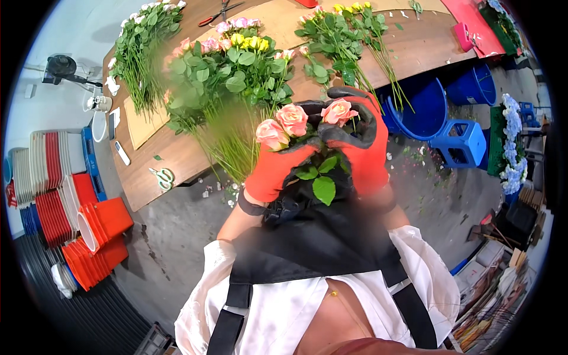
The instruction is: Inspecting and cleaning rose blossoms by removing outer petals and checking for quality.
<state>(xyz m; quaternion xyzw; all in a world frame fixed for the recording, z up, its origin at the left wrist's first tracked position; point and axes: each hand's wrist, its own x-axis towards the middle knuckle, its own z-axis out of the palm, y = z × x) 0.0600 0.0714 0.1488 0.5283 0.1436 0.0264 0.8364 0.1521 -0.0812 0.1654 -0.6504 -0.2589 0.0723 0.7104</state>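
Both my hands wear red gloves with black palms and fingers, and are raised close to my black apron. My left hand [277, 168] is closed around peach-pink roses [292, 120], two of whose blooms stand above its fingers. Beside it, my right hand [365, 139] curls its fingers about another pink rose [339, 112]. Green leaves [324, 188] hang below, between the two hands. The stems are mostly hidden by gloves and apron. Just beyond lies a large bunch of pink and yellow roses [234, 74] on the wooden table [189, 155].
White roses [151, 29] lie at the table's far left, more cut roses [337, 44] at the right. Scissors [161, 178] and a utility knife [122, 153] rest near the left edge. Blue buckets [421, 109] and a blue stool [460, 144] stand right; orange buckets [106, 222] are stacked left.
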